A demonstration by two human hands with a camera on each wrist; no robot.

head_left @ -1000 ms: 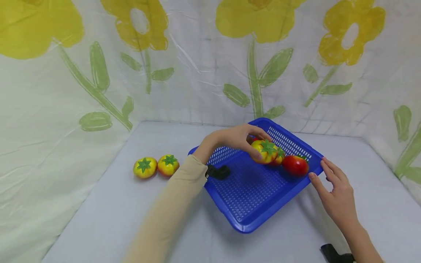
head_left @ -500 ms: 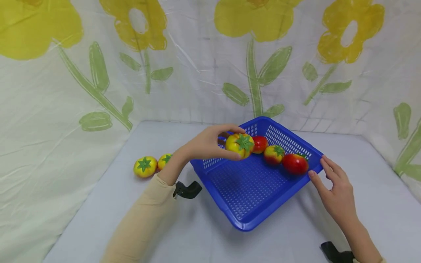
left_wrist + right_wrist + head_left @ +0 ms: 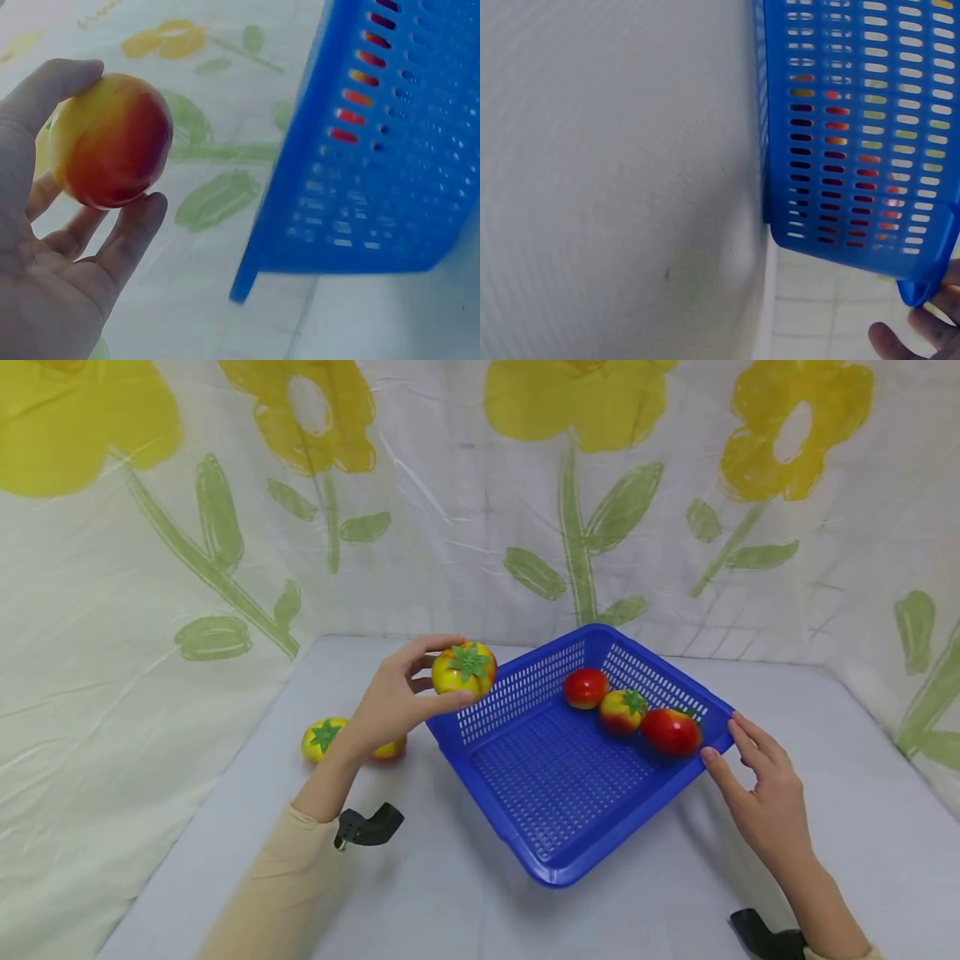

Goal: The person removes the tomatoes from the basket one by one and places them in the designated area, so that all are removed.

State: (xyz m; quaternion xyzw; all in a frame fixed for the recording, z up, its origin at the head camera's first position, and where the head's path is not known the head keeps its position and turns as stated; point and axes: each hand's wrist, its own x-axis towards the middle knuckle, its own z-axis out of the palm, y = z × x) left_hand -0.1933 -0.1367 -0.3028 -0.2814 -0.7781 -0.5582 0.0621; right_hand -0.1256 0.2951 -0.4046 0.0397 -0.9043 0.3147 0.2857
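The left hand's fingers and thumb curl round one yellow-and-red fruit, centre of the frame, apart from the basket in the left-wrist view. The right hand's fingers, loosely spread, touch the right corner of one blue basket, right of centre. Three fruits sit in its upper right part: two red fruits with one mottled fruit between. Two yellow fruits, one mostly hidden behind the left wrist, lie on the table, left of centre. Four painted flowers span the top.
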